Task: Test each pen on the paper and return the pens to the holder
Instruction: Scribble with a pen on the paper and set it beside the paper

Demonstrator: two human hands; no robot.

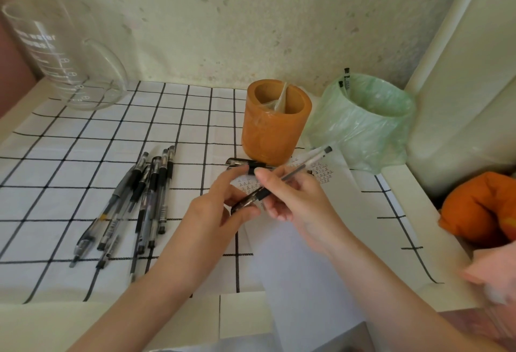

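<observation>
our right hand (301,201) has its fingers curled round the middle of a clear-barrelled gel pen with a black grip (315,159). the pen slants from its black end cap, up and beyond this hand, down to the dark front end between both hands. our left hand (215,212) pinches that dark front end between thumb and curled fingers, with the index finger stretched forward above it. we cannot tell whether that end wears a cap.

under both hands lies the white sheet of paper (307,268), running back towards us past the right wrist. small inked test marks sit just beyond the right knuckles and under the left fingertips.

just past the left index fingertip a dark pen with a black clip (240,162) lies flat. right behind it stands the orange cylindrical pen holder (276,131), upright, with a clear plastic piece inside.

well to the left of the left hand a loose bundle of black and clear gel pens (139,198) lies on the white tablecloth with black grid lines (83,142). beyond the right hand, beside the holder, stands a small bin lined with a pale green plastic bag (363,122), pens poking from its far rim. far off left is a clear glass measuring jug (55,53), and right of the right hand an orange cloth bundle (480,206).
</observation>
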